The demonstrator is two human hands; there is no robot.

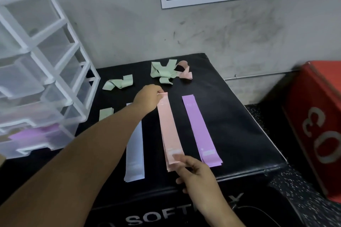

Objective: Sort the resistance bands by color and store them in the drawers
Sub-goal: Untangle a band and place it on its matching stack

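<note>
Right hand is pinching the near end of the pink band; left hand is pinching its far end; band is lying lengthwise on the bench; drawers are sitting leftward.

scuffed grey wall, speckled floor

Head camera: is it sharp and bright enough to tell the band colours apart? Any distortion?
Head view: dim, even light, no glare; pink band, purple band, white band and green bands look distinct. Head view: printed labels blurred; drawer unit skewed at left edge.
</note>
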